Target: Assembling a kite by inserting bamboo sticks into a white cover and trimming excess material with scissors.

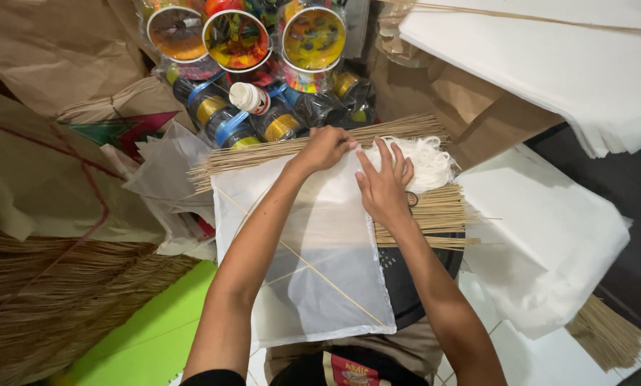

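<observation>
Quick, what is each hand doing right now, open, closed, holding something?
Left hand: fingers curled, pinching the top edge of the white paper sheet.
Right hand: open, fingers spread flat on the sheet.

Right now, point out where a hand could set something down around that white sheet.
Freest patch: the green sheet, lower left, between the straw bundle and the left hand's forearm. The white paper stack on the right offers a flat top. Crowded: the thread spools beyond the stick bundle, and around the right hand by the white string.
</observation>
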